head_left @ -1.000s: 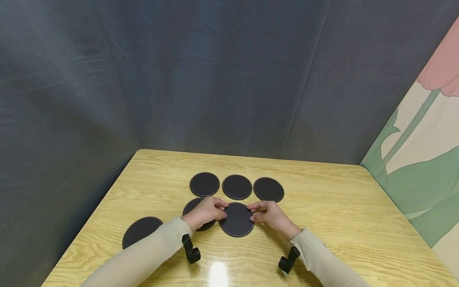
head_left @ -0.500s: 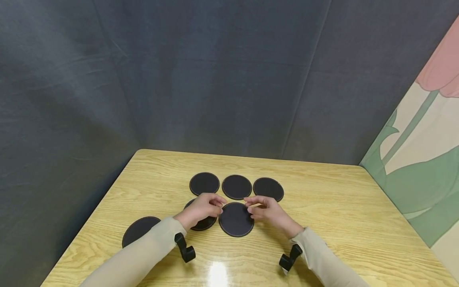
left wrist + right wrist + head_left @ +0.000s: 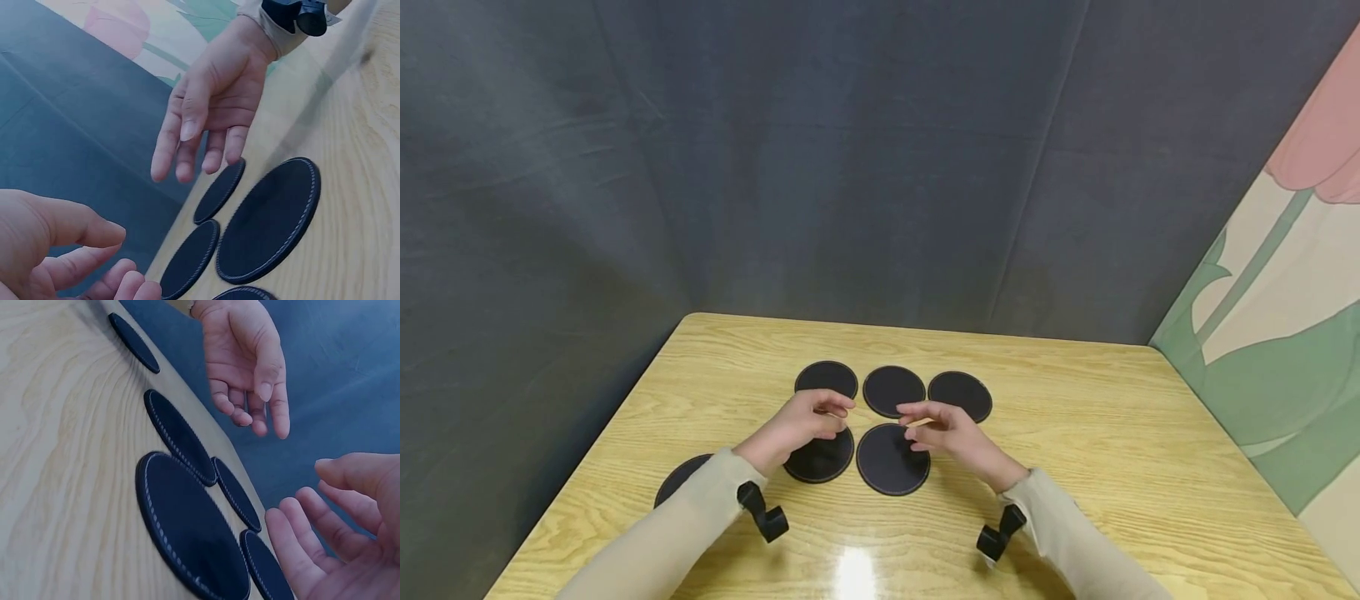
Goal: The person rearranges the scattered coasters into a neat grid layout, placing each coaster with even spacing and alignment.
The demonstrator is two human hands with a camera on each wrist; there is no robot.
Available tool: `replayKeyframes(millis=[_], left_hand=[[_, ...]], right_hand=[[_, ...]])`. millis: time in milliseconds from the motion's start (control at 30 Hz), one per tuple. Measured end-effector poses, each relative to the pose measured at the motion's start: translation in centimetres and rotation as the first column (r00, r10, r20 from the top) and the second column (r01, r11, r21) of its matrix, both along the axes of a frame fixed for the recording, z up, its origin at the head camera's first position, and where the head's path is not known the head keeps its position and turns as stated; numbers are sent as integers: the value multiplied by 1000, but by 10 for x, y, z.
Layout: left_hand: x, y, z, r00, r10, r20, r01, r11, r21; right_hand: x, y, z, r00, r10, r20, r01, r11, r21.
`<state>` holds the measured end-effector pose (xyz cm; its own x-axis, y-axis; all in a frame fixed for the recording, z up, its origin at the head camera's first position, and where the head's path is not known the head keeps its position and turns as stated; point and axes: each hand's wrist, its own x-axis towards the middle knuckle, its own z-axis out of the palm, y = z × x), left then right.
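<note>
Several round black coasters with pale edge stitching lie flat on the wooden table. Three form a back row: a left coaster (image 3: 826,377), a middle coaster (image 3: 893,391) and a right coaster (image 3: 961,395). In front lie a front left coaster (image 3: 820,460) and a front middle coaster (image 3: 892,462). My left hand (image 3: 801,425) hovers over the front left coaster, fingers relaxed, holding nothing. Above the right edge of the front middle coaster is my right hand (image 3: 946,433), also holding nothing. Both wrist views show the fingers apart from the coasters.
A separate coaster (image 3: 681,477) lies at the left, partly covered by the left sleeve. The wooden table (image 3: 1112,450) meets a dark curtain (image 3: 865,167) at the back. A flower-patterned cloth (image 3: 1292,350) hangs at the right.
Both hands have let go of the front middle coaster's edges and lifted. My left hand has moved left and up; the right has shifted slightly. The coasters stay where they were.
</note>
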<state>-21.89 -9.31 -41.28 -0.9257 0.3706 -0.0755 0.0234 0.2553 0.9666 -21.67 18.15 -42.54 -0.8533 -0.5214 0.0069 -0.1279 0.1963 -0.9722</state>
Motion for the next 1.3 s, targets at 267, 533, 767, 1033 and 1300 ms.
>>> replayKeyframes(millis=[267,533,767,1033,1300], left_hand=[[5,-29,9,998,61,19,-62,998,26],[16,-62,16,990,142,-6,-142,990,24],[26,-93,20,978,205,-29,-205,979,0],[35,-120,22,959,279,-40,-279,960,6],[43,-139,22,946,318,-65,-315,948,43]], right_hand=[[1,-15,10,999,36,34,-34,998,-52],[-4,-36,20,997,73,27,-70,994,-78],[-8,-60,30,996,87,-7,-87,992,-94],[-10,-89,38,990,140,-23,-142,982,-123],[-13,-115,44,980,200,-7,-200,975,-98]])
